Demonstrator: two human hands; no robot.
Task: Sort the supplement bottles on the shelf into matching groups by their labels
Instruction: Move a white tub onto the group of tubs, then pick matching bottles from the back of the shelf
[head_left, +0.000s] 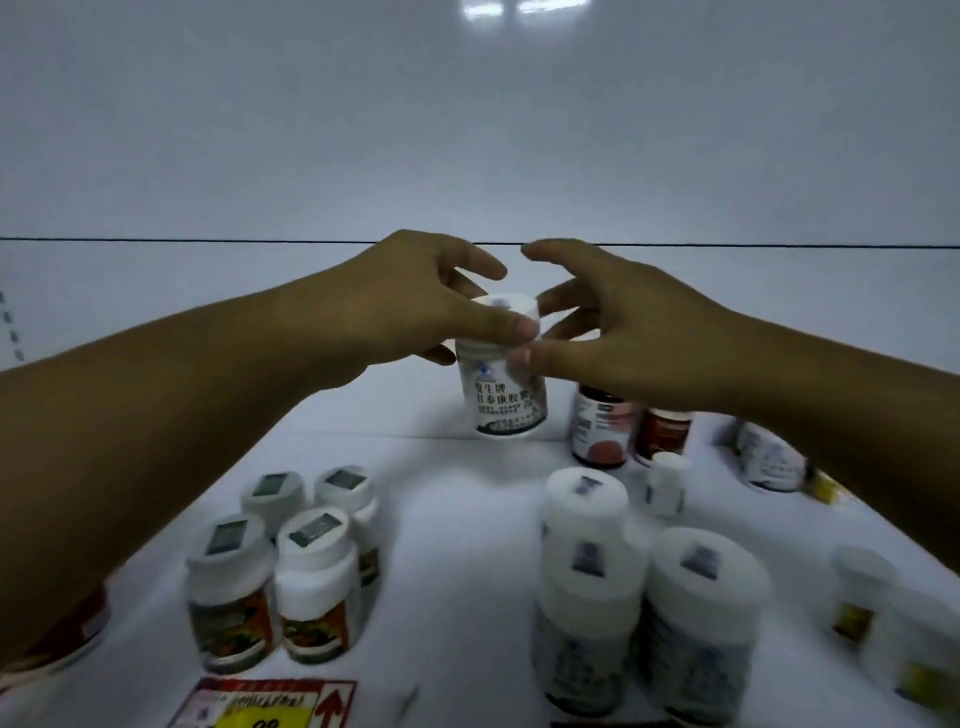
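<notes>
Our left hand (410, 306) pinches the white plastic bottle (506, 402) by its cap (511, 307); right hand (623, 335) splayed, thumb touching. Probably light, rigid, slick: grip the body.

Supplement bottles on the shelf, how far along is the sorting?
Looks done: four orange-label bottles grouped front left, several blue-label bottles front centre. In hand: the left grip holds a white Chinese-label bottle by its cap, right grip open beside it. Left: brown bottles, a small white bottle and yellow-label bottles sit mixed at right.
</notes>
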